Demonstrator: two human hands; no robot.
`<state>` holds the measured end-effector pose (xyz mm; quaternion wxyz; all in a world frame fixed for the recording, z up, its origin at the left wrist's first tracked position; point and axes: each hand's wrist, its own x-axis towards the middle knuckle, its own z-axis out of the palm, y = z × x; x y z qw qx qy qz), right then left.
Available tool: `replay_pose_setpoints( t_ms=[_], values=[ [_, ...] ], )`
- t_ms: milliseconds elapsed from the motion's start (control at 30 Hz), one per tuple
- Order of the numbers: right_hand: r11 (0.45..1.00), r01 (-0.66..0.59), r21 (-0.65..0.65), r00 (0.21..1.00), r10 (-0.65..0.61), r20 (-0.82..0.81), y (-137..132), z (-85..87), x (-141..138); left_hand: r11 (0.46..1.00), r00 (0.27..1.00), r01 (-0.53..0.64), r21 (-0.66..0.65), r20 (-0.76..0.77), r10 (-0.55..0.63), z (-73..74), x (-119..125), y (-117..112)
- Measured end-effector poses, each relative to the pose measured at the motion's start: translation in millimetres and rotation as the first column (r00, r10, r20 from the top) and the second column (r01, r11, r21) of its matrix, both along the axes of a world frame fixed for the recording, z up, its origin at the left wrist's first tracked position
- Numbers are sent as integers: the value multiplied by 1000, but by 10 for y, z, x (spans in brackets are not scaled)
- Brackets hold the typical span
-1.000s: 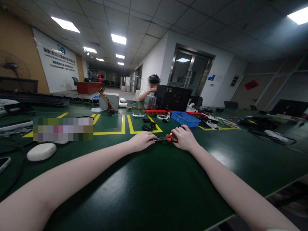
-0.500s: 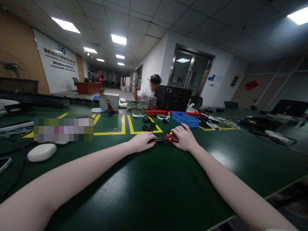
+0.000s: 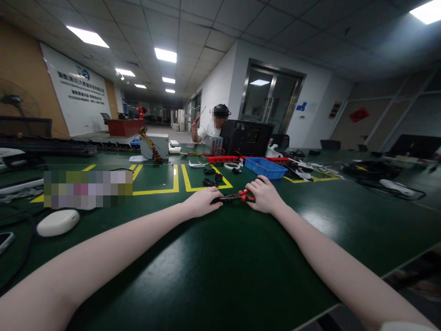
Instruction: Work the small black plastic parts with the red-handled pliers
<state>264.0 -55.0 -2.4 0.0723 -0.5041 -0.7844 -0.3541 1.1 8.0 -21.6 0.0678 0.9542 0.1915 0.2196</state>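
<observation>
My right hand (image 3: 264, 195) is closed round the red-and-black handles of a pair of pliers (image 3: 233, 197), whose jaws point left. Facing it, my left hand (image 3: 203, 202) is closed in a pinch at the tips of the jaws. A small dark piece shows between its fingers; its kind is too small to make out. Both hands are low over the green table (image 3: 220, 266). Just beyond my left hand lie several black cable pieces (image 3: 211, 182). A blue tray (image 3: 267, 168) stands behind my right hand.
Across the table a person (image 3: 209, 131) holds up a red-handled tool beside a black computer case (image 3: 246, 139). A power supply (image 3: 155, 146) with coloured wires stands back left. A white rounded case (image 3: 58, 223) lies at left, cables (image 3: 374, 172) at right.
The view has shifted slightly. My hands keep nearly the same pose on the pliers and the small dark piece. The other person's tool is raised higher.
</observation>
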Motion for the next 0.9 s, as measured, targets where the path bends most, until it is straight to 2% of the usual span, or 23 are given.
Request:
replay_pose_setpoints(
  t_ms=[533, 900],
  values=[
    [1000, 9, 0, 1000, -9, 16, -5, -24, 30, 997, 997, 80, -14, 13, -80, -12, 9, 41],
    [1000, 4, -4, 1000, -4, -14, 3, -28, 34, 1000, 1000, 14, -12, 5, -14, 7, 9, 2]
  ],
)
